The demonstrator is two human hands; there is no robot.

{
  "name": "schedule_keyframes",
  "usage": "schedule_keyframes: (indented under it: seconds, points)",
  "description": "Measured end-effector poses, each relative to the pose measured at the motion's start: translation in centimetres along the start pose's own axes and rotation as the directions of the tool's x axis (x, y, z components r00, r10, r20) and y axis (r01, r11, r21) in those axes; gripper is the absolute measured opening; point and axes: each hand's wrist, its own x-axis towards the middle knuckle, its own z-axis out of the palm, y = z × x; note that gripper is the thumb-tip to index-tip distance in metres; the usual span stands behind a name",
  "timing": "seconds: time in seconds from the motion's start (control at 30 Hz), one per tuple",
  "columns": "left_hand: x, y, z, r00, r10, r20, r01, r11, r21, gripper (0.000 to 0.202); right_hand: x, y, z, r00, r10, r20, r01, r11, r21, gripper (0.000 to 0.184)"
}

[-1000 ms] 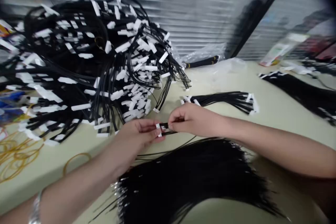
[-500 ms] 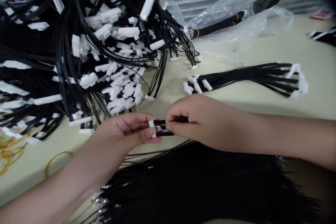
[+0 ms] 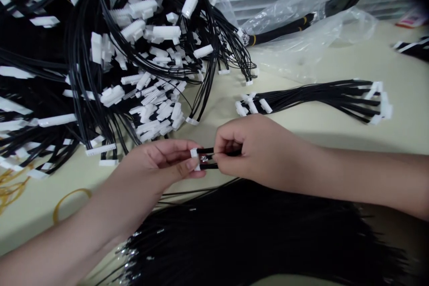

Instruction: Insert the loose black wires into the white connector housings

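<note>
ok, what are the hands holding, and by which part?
Left hand pinches a small white connector by its housing; right hand grips the black wires running out of it, close behind.

A tangled heap of black harnesses (image 3: 110, 62) with white plugs fills the desk's (image 3: 335, 127) left; a small bundle (image 3: 318, 96) lies right; clear plastic bags (image 3: 301, 49) behind it; yellow rubber bands (image 3: 71, 191) front-left.
</note>
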Motion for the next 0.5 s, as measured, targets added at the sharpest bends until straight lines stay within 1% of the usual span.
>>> schedule_keyframes:
  seconds: [0.13, 0.23, 0.33, 0.43, 0.5]
  points:
    - [0.01, 0.11, 0.19, 0.999, 0.028, -0.021, -0.029, 0.999, -0.046, 0.028, 0.01, 0.18, 0.25, 0.999, -0.027, -0.022, 0.027, 1.000, -0.009, 0.011]
    - [-0.03, 0.21, 0.27, 0.999, 0.042, -0.033, -0.044, 0.998, -0.048, 0.028, 0.09, 0.15, 0.14, 1.000, -0.015, 0.001, 0.015, 1.000, -0.011, 0.011]
    - [-0.13, 0.29, 0.35, 0.998, 0.056, -0.011, -0.057, 0.997, -0.044, 0.025, 0.24, 0.07, -0.03, 1.000, 0.016, 0.021, -0.016, 1.000, -0.010, 0.010]
    - [-0.21, 0.33, 0.40, 0.997, 0.083, 0.009, -0.082, 0.993, -0.081, 0.022, 0.36, 0.14, -0.05, 0.999, 0.021, 0.030, -0.023, 0.998, 0.058, 0.010]
    - [-0.19, 0.27, 0.32, 0.995, 0.103, 0.016, -0.101, 0.993, -0.065, 0.023, 0.40, 0.25, 0.01, 1.000, 0.000, 0.013, -0.002, 0.993, 0.115, 0.011]
